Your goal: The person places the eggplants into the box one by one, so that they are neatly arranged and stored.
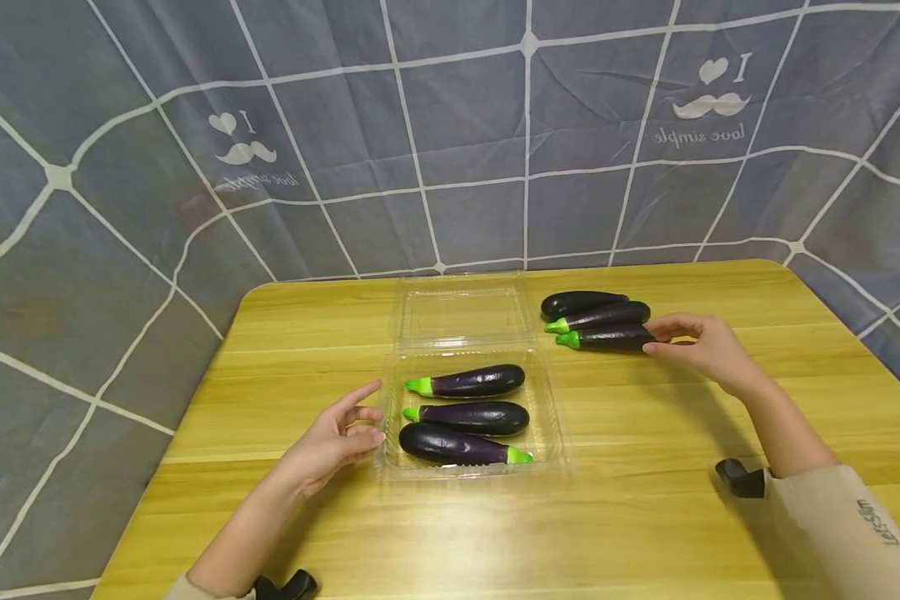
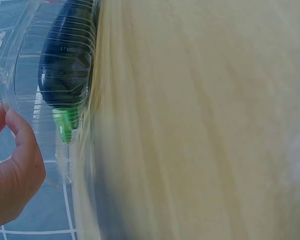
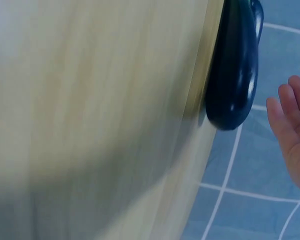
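Note:
A clear plastic clamshell box (image 1: 551, 433) lies with its lid (image 1: 461, 312) folded back, and three dark eggplants (image 1: 474, 418) lie side by side in its base. My left hand (image 1: 337, 437) is at the box's left edge, fingers spread apart; the left wrist view shows fingertips right at the rim (image 2: 4, 75). At the back right, three more eggplants lie bunched on the table. My right hand (image 1: 693, 342) is beside the rounded end of the nearest one (image 1: 613, 337). In the right wrist view its fingers (image 3: 287, 107) are extended, apart from the eggplant (image 3: 232, 75).
The wood-grain table (image 1: 450, 542) has rounded back corners. A grey curtain (image 1: 472, 142) with white lines hangs behind it and along both sides. Black wrist mounts (image 1: 738, 479) stick out near both sleeves.

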`<state>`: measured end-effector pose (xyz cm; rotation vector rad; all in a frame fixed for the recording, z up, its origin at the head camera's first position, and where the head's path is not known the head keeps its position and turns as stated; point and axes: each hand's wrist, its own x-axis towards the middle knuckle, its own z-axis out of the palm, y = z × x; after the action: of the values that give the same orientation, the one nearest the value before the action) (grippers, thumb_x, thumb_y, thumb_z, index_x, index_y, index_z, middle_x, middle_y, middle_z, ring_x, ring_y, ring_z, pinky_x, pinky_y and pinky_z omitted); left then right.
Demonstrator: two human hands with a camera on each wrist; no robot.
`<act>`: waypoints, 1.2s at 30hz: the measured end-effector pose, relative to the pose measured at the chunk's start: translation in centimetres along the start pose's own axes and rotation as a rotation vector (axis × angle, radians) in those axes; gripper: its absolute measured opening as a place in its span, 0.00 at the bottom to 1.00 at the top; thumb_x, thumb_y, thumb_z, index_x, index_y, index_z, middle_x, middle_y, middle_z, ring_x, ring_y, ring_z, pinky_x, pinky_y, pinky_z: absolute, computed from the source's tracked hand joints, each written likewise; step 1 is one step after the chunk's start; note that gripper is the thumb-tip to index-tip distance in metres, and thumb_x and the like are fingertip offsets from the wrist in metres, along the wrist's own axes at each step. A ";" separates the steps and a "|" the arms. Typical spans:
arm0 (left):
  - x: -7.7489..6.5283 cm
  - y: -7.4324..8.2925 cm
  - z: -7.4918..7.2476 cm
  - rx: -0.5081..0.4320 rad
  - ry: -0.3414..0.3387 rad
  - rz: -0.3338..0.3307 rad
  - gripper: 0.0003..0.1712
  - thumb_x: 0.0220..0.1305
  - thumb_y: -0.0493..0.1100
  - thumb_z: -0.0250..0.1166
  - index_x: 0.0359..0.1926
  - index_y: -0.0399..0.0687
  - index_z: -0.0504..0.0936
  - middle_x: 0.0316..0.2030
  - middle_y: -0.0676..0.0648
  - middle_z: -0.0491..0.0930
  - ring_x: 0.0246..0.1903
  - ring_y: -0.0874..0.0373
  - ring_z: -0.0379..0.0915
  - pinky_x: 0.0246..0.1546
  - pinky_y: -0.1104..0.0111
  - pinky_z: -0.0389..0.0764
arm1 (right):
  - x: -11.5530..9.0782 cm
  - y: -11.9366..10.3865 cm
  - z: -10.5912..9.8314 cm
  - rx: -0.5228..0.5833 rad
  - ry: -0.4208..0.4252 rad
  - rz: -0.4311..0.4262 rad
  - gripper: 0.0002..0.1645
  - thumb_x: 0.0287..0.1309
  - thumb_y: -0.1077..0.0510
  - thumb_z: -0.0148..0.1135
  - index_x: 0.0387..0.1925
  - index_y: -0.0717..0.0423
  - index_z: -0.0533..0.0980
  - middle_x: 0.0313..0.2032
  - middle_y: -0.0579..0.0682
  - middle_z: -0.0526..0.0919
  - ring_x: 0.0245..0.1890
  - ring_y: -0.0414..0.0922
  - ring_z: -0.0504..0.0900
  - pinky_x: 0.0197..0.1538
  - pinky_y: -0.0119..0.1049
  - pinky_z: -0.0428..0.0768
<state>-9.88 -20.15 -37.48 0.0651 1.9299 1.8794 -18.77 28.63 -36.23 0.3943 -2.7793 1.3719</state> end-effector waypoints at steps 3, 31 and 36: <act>-0.1 0.1 0.0 0.000 0.001 -0.008 0.44 0.59 0.29 0.59 0.72 0.43 0.47 0.45 0.46 0.65 0.35 0.63 0.71 0.37 0.71 0.76 | 0.6 0.5 -0.5 -0.020 0.002 0.027 0.26 0.54 0.54 0.66 0.49 0.68 0.75 0.40 0.46 0.80 0.38 0.28 0.74 0.37 0.22 0.75; 0.0 0.3 -0.1 0.008 -0.003 -0.014 0.45 0.59 0.30 0.60 0.72 0.44 0.47 0.44 0.46 0.65 0.35 0.63 0.71 0.36 0.70 0.75 | 3.4 3.8 -1.2 -0.151 0.005 0.149 0.30 0.56 0.45 0.63 0.49 0.66 0.75 0.45 0.63 0.79 0.33 0.24 0.71 0.36 0.21 0.71; -0.1 0.3 -0.1 0.011 -0.009 -0.009 0.44 0.59 0.30 0.60 0.72 0.44 0.47 0.44 0.46 0.65 0.35 0.62 0.70 0.37 0.70 0.75 | 3.4 4.2 -1.0 -0.140 -0.030 0.145 0.31 0.57 0.45 0.63 0.51 0.67 0.74 0.47 0.64 0.79 0.33 0.22 0.71 0.37 0.21 0.71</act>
<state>-9.94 -20.26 -37.20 0.0684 1.9310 1.8598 -23.14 31.08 -38.43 0.2149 -2.9574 1.1942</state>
